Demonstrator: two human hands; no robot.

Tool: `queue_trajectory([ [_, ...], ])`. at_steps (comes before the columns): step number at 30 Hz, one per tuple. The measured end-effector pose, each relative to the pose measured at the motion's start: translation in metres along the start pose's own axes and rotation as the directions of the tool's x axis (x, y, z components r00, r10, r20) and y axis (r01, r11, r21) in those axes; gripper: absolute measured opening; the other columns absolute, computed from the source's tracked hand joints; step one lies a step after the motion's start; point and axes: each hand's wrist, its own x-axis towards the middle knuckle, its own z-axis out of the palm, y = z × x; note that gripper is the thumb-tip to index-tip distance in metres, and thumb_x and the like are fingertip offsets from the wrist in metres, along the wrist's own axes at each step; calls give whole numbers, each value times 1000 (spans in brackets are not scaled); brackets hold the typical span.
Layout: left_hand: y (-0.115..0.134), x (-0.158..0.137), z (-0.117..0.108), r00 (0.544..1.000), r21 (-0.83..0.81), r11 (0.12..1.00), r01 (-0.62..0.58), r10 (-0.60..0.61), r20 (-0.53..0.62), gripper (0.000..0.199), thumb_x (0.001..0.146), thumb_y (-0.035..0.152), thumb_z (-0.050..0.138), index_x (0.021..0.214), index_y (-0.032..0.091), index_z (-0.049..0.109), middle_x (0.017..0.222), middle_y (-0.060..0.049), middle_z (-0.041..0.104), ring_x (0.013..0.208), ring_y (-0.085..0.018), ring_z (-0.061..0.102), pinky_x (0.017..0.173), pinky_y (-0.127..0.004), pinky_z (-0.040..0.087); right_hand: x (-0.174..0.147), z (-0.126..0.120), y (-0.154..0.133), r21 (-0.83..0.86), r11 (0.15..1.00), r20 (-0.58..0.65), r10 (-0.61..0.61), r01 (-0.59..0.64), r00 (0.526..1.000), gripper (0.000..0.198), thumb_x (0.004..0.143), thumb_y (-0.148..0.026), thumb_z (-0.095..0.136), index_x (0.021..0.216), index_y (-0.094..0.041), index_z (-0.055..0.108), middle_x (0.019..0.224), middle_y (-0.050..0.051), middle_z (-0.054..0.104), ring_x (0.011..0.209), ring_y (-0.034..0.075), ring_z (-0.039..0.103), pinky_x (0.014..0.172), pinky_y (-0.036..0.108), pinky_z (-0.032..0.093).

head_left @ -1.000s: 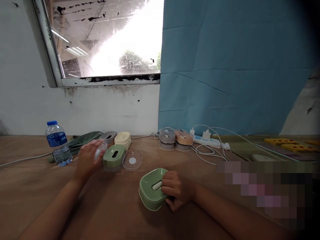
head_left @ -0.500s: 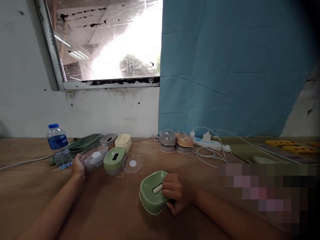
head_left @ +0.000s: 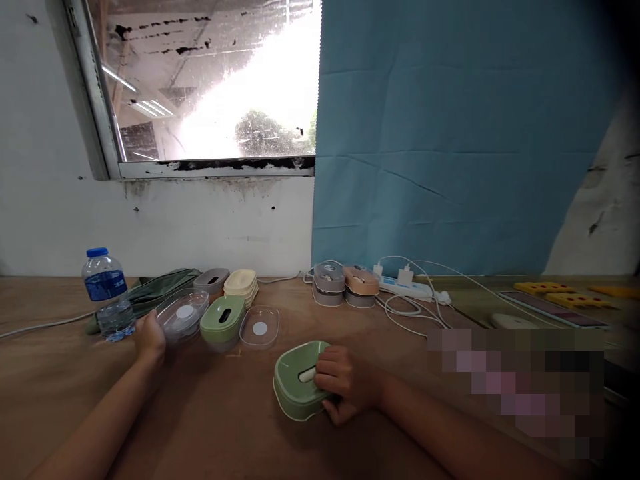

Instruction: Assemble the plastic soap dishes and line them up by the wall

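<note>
My right hand (head_left: pixel 344 383) is closed over the right end of a green oval box (head_left: pixel 293 390) with a recessed top. A cream, pill-shaped piece (head_left: pixel 307 375) shows in its slot beside my fingertips. At the left, my left hand (head_left: pixel 149 340) grips the left edge of clear plastic lids (head_left: pixel 177 317) with a white round spot; its fingers are partly hidden. Next to these lids stands a second green box (head_left: pixel 224 327) with a dark slot and a grey base. A single clear lid (head_left: pixel 259 327) lies to the right of that box.
Behind are a grey box (head_left: pixel 211 281) and stacked cream pieces (head_left: pixel 241 285). A water bottle (head_left: pixel 107 293) stands left, before a dark green bag (head_left: pixel 163 290). Farther right are grey (head_left: pixel 329 283) and orange (head_left: pixel 362 283) boxes, a power strip (head_left: pixel 407 288) with cables, and yellow pieces (head_left: pixel 550 290).
The whole view has shifted slightly, so things appear farther left. Both hands keep their places at the green box and the clear lids.
</note>
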Motion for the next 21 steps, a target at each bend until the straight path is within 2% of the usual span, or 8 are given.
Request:
queue_trajectory([
  [3,13,-4,-7,971,44,983,177,-167,-171,21,81,31,34,82,12,44,85,-10,45,95,-36,45,71,-52,39,0,-1,1,57,997,16,46,-47,999,18,66,-34,44,71,-18,49,65,2,51,57,14,43,53,27,33],
  [5,26,-10,-11,958,65,979,194,-175,-228,29,80,36,41,94,10,43,106,-16,40,109,-37,37,83,-55,34,1,-2,1,114,990,24,80,-82,997,26,64,-36,46,81,-17,52,75,4,54,65,15,47,60,29,37],
  [8,47,-22,-14,963,195,980,-40,90,-254,44,77,39,47,109,10,38,120,-19,32,119,-33,27,96,-51,24,1,-4,2,174,976,39,127,-132,991,33,63,-37,50,89,-16,53,87,6,56,74,17,49,70,32,39],
  [10,61,-33,-13,917,301,911,-281,347,-198,43,77,38,47,108,10,40,117,-18,36,118,-32,30,96,-50,24,1,-4,2,198,969,55,140,-148,989,34,62,-36,52,90,-17,53,88,6,56,76,17,49,73,32,39],
  [13,79,-51,-7,778,342,729,-593,628,12,30,78,35,47,100,13,48,109,-15,46,110,-31,39,92,-47,28,1,-4,2,214,962,94,151,-168,984,35,62,-37,54,91,-17,52,89,6,56,78,18,50,74,33,39],
  [16,94,-72,2,547,194,511,-837,781,303,21,80,24,45,98,18,53,105,-10,54,103,-25,46,91,-42,29,1,-5,2,222,957,123,164,-188,979,35,62,-37,55,91,-17,51,89,6,55,79,18,50,75,33,39],
  [18,100,-84,9,409,61,425,-903,807,426,26,80,18,42,103,18,54,103,-7,59,102,-23,48,94,-39,28,2,-5,2,234,953,129,168,-194,977,35,62,-37,55,91,-17,51,89,7,55,79,18,50,75,33,39],
  [21,102,-93,16,320,-41,386,-922,815,484,33,78,16,42,109,17,53,103,-6,62,101,-22,50,96,-38,26,3,-7,1,250,945,121,184,-209,975,37,62,-35,54,93,-16,52,89,8,56,82,20,50,76,34,39],
])
